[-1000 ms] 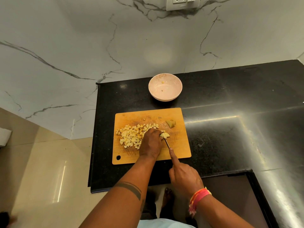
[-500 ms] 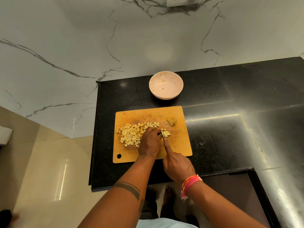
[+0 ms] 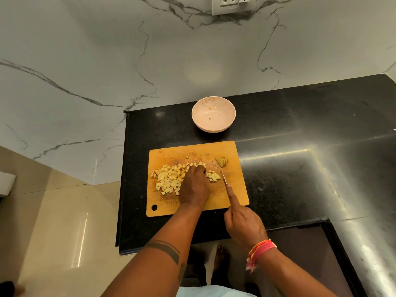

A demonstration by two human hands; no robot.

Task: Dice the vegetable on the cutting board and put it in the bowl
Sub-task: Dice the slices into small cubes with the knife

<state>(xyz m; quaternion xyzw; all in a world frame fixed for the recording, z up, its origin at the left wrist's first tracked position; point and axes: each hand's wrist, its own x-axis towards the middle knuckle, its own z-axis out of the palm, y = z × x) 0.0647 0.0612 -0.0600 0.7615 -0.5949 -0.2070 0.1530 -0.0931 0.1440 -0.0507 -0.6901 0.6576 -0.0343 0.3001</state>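
A wooden cutting board (image 3: 235, 189) lies on the black counter. Pale yellow diced vegetable pieces (image 3: 169, 179) are heaped on its left half. My left hand (image 3: 195, 185) rests on the board with fingers curled over a few cut pieces (image 3: 214, 176) at the heap's right edge. My right hand (image 3: 244, 224) grips a small knife (image 3: 223, 177), forefinger stretched along the blade's back, its tip just right of those pieces. A small sliced chunk (image 3: 221, 161) lies apart at the board's far right. The pink bowl (image 3: 200, 120) stands behind the board with only tiny scraps inside.
The black counter (image 3: 300, 168) stretches to the right and ends at a left edge near the board. A marble wall (image 3: 107, 61) rises behind, with a socket plate (image 3: 233, 4) at the top. A dark recess (image 3: 300, 254) sits at lower right.
The knife has pulled back to the right, away from the cut pieces. My left hand stays on the pile's right edge.
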